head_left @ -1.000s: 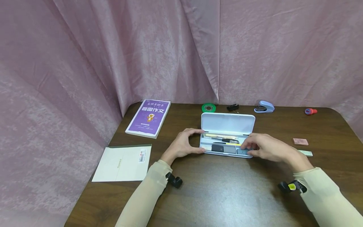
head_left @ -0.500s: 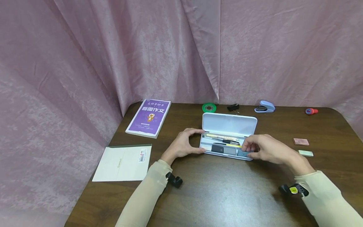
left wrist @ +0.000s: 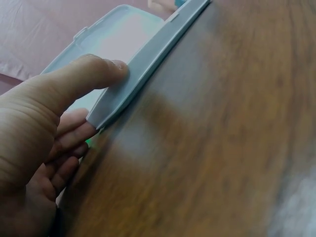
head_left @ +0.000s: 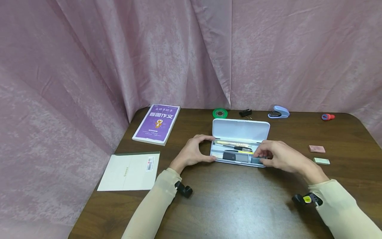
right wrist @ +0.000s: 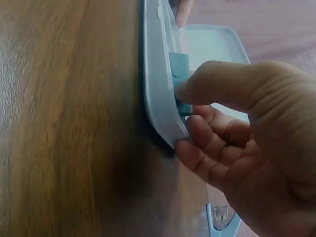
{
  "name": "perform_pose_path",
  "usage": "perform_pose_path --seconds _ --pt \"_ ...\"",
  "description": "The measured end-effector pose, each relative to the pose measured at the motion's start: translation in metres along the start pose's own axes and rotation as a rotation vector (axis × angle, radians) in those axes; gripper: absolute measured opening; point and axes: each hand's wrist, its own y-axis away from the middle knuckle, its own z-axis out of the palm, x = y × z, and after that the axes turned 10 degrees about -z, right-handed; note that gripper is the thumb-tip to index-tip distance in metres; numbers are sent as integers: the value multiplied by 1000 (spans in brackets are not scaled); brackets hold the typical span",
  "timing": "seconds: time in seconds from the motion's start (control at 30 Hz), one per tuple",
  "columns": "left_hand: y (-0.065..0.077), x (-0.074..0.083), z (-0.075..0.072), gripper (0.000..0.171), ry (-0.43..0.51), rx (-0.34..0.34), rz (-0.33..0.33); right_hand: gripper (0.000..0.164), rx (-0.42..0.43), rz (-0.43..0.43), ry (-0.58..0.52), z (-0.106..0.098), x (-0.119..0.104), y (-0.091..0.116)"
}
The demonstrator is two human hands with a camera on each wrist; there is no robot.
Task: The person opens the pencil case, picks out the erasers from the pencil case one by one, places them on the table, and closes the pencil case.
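Note:
A pale blue pencil case [head_left: 241, 129] lies with its lid raised on the table. My left hand [head_left: 194, 151] holds its left end, thumb on the front wall [left wrist: 116, 91] and fingers behind. My right hand [head_left: 280, 156] is at the right end, where thumb and fingers pinch a teal eraser [right wrist: 179, 66] that sits partly above the case's front rim. Other fingertips of that hand touch the case's end. Inside lie a cream pen [head_left: 232, 144], a black pen [head_left: 238, 148], a thin yellow-and-black item [head_left: 243, 152] and a dark block [head_left: 229, 156].
Behind the case are green tape [head_left: 220, 113], a black binder clip [head_left: 245, 113] and a blue stapler [head_left: 279, 112]. A red-and-blue item [head_left: 327, 117], a pink eraser [head_left: 317, 149] and a pale green block [head_left: 321, 161] lie right. A purple book [head_left: 156, 124] and white notebook [head_left: 129, 171] lie left.
The case's right end has swung slightly towards me and then partly back, with my right hand shifting a little along with it. My left hand stays at the left end.

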Motion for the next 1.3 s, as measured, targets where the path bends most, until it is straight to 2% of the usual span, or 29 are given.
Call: perform_pose_path --seconds 0.23,0.47,0.7,0.9,1.1,1.3 --pt "1 0 1 77 3 8 -12 34 53 -5 -41 1 5 4" --pt "2 0 0 78 5 -1 -17 33 50 41 -122 -1 5 5" --pt "1 -1 0 78 2 -3 -22 29 100 86 -107 -7 1 13" --pt "0 0 1 78 1 1 -24 27 155 112 -78 -20 1 28" --pt "1 -1 2 78 0 4 -27 27 184 176 15 -40 9 50" --pt "0 -1 1 78 -2 9 -18 30 266 234 30 -60 22 75"
